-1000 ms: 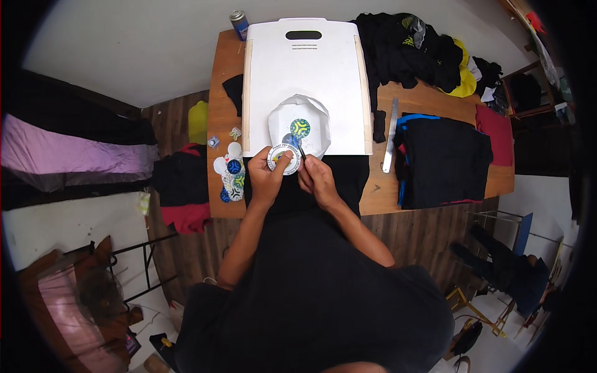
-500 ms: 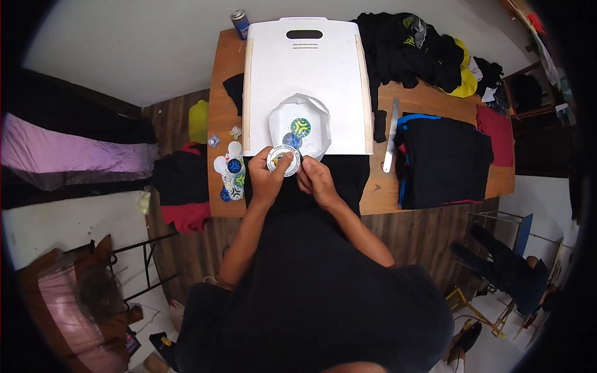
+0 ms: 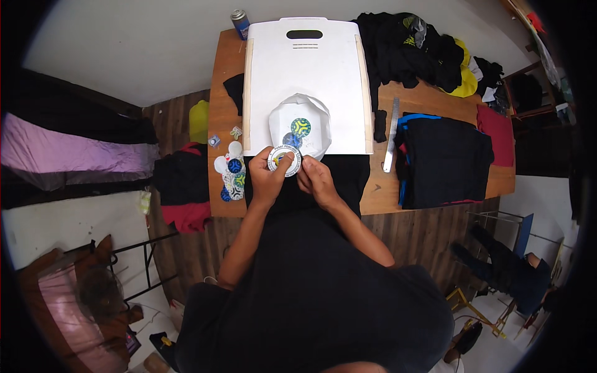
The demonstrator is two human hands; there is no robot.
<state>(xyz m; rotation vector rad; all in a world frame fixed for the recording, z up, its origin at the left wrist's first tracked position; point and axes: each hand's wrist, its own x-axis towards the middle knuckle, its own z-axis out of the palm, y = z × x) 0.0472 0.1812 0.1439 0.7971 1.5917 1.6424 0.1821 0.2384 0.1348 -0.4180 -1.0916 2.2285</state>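
A round white patch with a printed ring point(image 3: 278, 155) is pinched in my left hand point(image 3: 266, 177), the thumb lying across its face. My right hand point(image 3: 317, 181) is closed at the patch's right edge, its thumb and fingertips pressed together there. Just beyond my hands, a crumpled white paper bowl point(image 3: 317, 140) sits on the white board point(image 3: 311, 74). In it lie a green round patch point(image 3: 301, 127) and a blue round patch point(image 3: 292, 141), the latter partly covered by the held one. Black fabric point(image 3: 339, 177) spreads under my hands below the board.
Loose round patches point(image 3: 237, 180) lie at the table's left edge. A steel ruler point(image 3: 392, 135) lies right of the board, beside folded dark garments point(image 3: 444, 161). Behind are a spray can point(image 3: 239, 23) and heaped black clothes point(image 3: 410, 53). Another person point(image 3: 519, 280) is at the lower right.
My hands and the patch have barely moved; the patch is turned slightly. The person at the lower right has shifted a little.
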